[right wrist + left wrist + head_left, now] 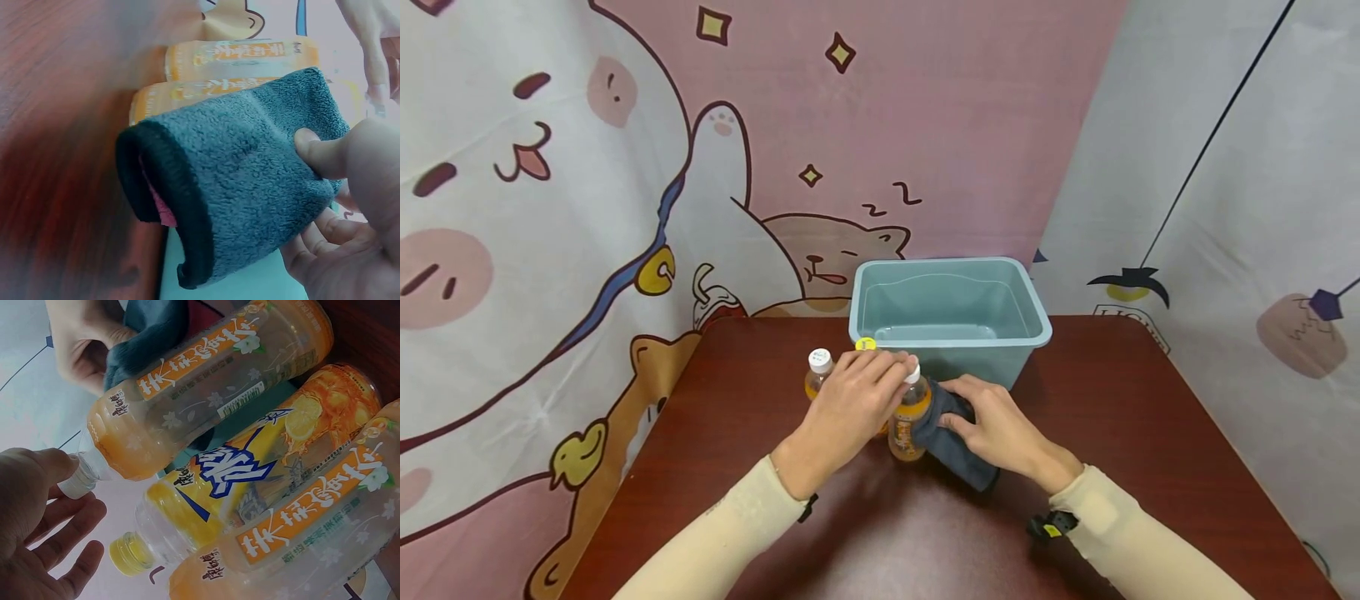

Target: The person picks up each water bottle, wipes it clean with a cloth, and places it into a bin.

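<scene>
My left hand (853, 396) pinches the white cap (78, 481) of an upright drink bottle (905, 429) with an orange label. In my right hand (1003, 429) is a folded dark grey cloth (958, 450), gripped between thumb and fingers and held against that bottle's right side. The right wrist view shows the cloth's black hem and a bit of pink inside the fold. Beside the held bottle stands a yellow-capped bottle (250, 469), mostly behind my left hand in the head view. Further left is another white-capped bottle (820, 367) with the same orange label.
A light blue plastic bin (955, 343) stands at the back of the dark red-brown table (760, 467), just behind the bottles and cloth. A cartoon-printed curtain (955, 125) hangs behind the table and along its sides.
</scene>
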`<state>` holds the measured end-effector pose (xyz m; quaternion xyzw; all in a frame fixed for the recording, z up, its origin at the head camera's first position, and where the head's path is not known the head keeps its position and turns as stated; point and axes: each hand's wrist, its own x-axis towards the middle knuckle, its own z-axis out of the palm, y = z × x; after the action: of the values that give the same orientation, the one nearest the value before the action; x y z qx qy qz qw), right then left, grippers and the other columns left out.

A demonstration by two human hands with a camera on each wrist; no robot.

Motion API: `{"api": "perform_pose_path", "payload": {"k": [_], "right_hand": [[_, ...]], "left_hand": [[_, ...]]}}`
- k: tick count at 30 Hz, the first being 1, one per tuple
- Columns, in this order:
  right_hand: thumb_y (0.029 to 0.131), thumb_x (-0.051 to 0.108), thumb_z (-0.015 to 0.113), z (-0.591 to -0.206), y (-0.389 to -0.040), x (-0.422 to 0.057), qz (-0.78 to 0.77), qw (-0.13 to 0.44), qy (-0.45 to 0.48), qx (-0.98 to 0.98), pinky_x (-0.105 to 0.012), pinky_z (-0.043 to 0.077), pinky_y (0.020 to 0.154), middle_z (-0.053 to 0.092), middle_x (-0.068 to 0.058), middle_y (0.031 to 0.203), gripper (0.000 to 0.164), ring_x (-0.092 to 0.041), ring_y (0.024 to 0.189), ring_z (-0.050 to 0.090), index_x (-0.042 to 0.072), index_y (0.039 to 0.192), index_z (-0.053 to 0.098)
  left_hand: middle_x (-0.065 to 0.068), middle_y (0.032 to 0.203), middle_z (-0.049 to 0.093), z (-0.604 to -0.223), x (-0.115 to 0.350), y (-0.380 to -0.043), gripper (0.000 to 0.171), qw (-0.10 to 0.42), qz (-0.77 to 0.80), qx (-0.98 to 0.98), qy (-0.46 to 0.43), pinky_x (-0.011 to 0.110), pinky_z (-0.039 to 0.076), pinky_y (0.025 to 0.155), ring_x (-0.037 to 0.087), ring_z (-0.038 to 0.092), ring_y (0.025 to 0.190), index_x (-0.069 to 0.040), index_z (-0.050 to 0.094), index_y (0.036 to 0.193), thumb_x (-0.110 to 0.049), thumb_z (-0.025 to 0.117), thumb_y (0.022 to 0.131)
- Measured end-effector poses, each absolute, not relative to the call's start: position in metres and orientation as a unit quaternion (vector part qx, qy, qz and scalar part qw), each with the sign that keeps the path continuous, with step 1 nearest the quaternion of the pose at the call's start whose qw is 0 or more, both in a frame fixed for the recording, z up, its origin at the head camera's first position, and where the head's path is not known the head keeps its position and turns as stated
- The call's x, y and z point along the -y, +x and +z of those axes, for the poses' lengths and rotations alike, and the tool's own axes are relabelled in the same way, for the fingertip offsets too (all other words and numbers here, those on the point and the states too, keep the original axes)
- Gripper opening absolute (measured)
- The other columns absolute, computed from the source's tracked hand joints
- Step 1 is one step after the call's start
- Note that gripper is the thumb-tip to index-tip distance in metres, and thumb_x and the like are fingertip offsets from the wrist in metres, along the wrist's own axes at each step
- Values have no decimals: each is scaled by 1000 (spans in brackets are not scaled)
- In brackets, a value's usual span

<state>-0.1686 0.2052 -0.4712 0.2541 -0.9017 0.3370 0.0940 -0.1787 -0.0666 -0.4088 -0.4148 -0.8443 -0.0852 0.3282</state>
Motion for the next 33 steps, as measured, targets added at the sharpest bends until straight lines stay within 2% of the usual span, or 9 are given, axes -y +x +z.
{"api": "perform_pose_path", "payload": {"k": [15,23,29,33], "right_hand": [[103,10,88,-455,-166,-207,361,132,253,888,-31,61,84,80,-1,125,39,-13,105,73,8,141,81],[103,14,89,-448,-166,-207,363,158,254,882,-38,60,89,81,-1,131,42,-18,116,71,11,144,79],[108,16,84,-451,-167,-206,381,133,258,878,-31,56,81,74,-3,135,46,-14,106,66,13,153,73],[111,14,80,-456,-166,-205,379,119,259,881,-32,58,87,68,-6,141,52,-15,115,66,13,161,67]], "left_hand": [[0,138,82,-408,67,-178,35,331,-76,842,-419,40,65,104,20,79,123,-15,79,144,-26,84,111],[0,136,83,-409,66,-178,35,330,-87,843,-416,40,66,103,20,80,121,-15,80,142,-25,87,109],[0,137,82,-408,66,-178,35,323,-89,848,-412,40,66,103,20,80,122,-15,79,142,-25,86,109],[0,137,83,-409,66,-178,35,322,-92,848,-410,40,66,103,21,80,122,-15,80,140,-25,88,108]]}}
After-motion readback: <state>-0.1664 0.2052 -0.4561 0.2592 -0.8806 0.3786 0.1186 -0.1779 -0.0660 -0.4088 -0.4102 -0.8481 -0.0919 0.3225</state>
